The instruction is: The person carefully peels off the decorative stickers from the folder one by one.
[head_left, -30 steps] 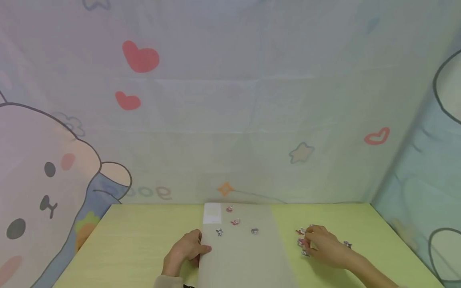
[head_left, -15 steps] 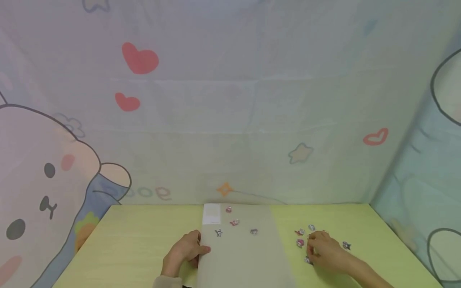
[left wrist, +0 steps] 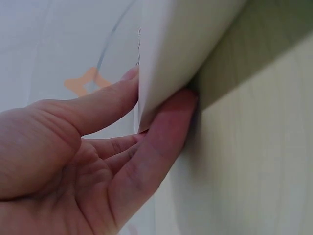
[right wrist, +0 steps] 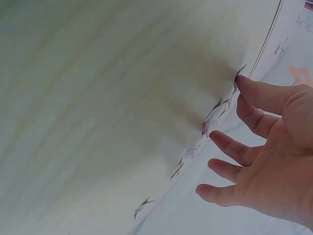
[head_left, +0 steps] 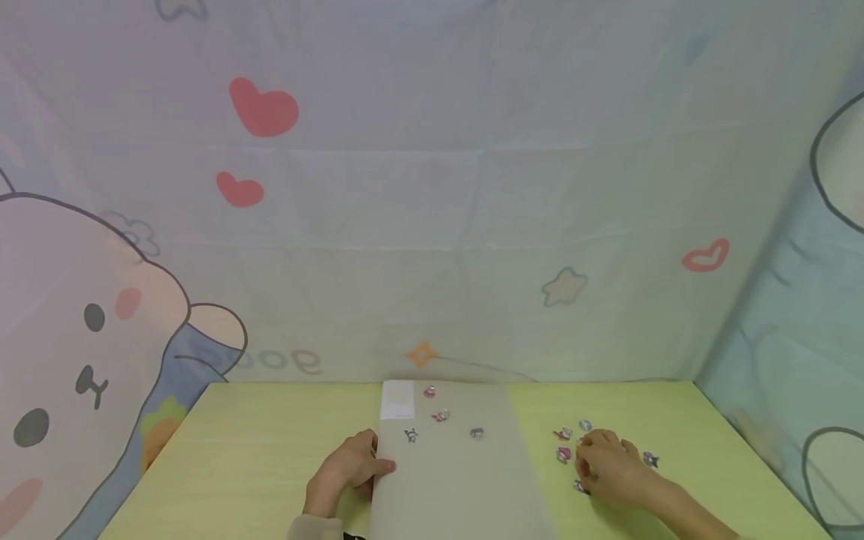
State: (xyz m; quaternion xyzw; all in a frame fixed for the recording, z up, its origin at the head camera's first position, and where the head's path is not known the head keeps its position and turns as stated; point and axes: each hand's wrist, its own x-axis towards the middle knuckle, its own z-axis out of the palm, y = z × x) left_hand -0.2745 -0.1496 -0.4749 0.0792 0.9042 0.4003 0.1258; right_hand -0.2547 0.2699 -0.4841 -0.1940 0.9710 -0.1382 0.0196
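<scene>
My left hand [head_left: 347, 469] grips the left edge of a large pale grey board [head_left: 466, 487]. In the left wrist view its thumb [left wrist: 110, 105] lies over the board's edge and a finger is under it, with shadow below. My right hand [head_left: 614, 469] is low over the table on the right. Its thumb and index finger are at a small dark cartoon sticker [head_left: 580, 487], whose curled edge shows at the thumb tip in the right wrist view. The other fingers are spread. Close by lie a pink sticker [head_left: 563, 454], a red-and-white sticker [head_left: 563, 434] and a pale one [head_left: 585, 425].
Several stickers, among them a dark one [head_left: 411, 435] and a purple one [head_left: 477, 433], sit on the board beside a white label [head_left: 397, 400]. Another dark sticker [head_left: 651, 459] lies right of my right hand. Behind the yellow table [head_left: 270, 427] hangs a printed cloth [head_left: 405, 225].
My right hand has shifted slightly toward me and right, and the dark sticker at its fingertips has moved with it. The left hand and the board have stayed put.
</scene>
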